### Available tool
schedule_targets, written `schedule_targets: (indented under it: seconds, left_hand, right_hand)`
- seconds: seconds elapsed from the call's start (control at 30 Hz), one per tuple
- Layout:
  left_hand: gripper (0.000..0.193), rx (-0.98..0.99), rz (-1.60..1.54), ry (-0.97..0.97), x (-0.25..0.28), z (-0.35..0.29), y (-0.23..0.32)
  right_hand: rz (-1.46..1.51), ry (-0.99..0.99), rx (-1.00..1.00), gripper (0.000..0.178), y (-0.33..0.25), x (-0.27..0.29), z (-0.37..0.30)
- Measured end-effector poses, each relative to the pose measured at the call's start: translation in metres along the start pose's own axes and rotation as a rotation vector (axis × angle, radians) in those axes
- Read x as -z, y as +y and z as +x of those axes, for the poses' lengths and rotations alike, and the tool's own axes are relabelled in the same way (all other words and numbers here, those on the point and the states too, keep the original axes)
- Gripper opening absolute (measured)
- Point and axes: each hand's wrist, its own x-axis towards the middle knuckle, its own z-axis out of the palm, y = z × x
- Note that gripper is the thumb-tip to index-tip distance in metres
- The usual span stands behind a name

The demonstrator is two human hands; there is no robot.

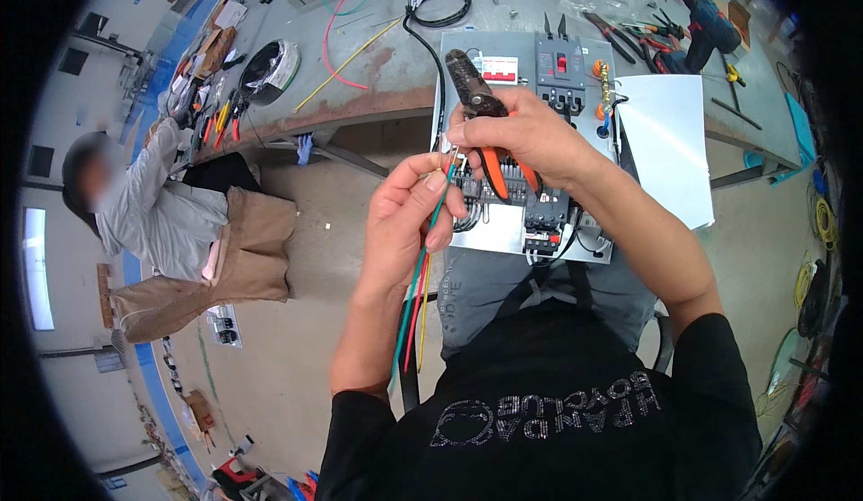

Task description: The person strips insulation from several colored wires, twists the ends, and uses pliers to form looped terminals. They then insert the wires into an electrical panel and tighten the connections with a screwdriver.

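My left hand (400,213) pinches a few wires near their top ends: a green wire (411,299), a red wire (416,321) and a yellow wire (425,308) hang below it. The fingers of my right hand (539,137) are closed around a wire stripper (493,174) with orange and black handles. My right thumb and fingertips meet the wire ends beside my left fingertips. Behind both hands a mounting panel (494,236) leans against the bench edge, with a large circuit breaker (559,62) and rows of terminals. My right hand hides part of the panel.
The grey workbench (378,69) carries loose wires, a black cable (442,22), a wire coil (270,71), pliers (613,35) and a cordless drill (701,20). A white sheet (663,146) stands right of the panel. A seated co-worker (162,213) is at the left.
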Motion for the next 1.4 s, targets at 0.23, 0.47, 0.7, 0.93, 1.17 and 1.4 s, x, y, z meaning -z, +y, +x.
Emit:
schedule_targets:
  seconds: [0.23,0.47,0.7,0.93,1.17,1.4]
  left_hand:
    - [0.027,0.028,-0.08,-0.075,0.001,-0.002,-0.001]
    - [0.027,-0.013,-0.141,-0.085,-0.005,-0.004,-0.004]
    - [0.023,-0.026,-0.023,-0.079,-0.015,-0.006,-0.012]
    - [0.019,-0.11,0.116,0.038,-0.027,-0.008,-0.019]
    - [0.017,-0.036,0.023,0.034,-0.03,-0.009,-0.014]
    - [0.014,-0.037,0.077,0.021,-0.027,-0.01,-0.016]
  right_hand:
    - [0.013,-0.038,0.0,0.02,0.001,0.004,-0.002]
    - [0.06,-0.113,-0.016,0.027,-0.002,0.012,-0.014]
    - [0.05,-0.037,0.052,0.024,0.013,0.009,-0.028]
    - [0.018,0.095,0.056,0.019,0.015,0.005,-0.044]
    - [-0.024,0.107,0.097,0.02,0.02,0.003,-0.046]
    - [-0.046,0.121,0.077,0.02,0.014,0.0,-0.048]
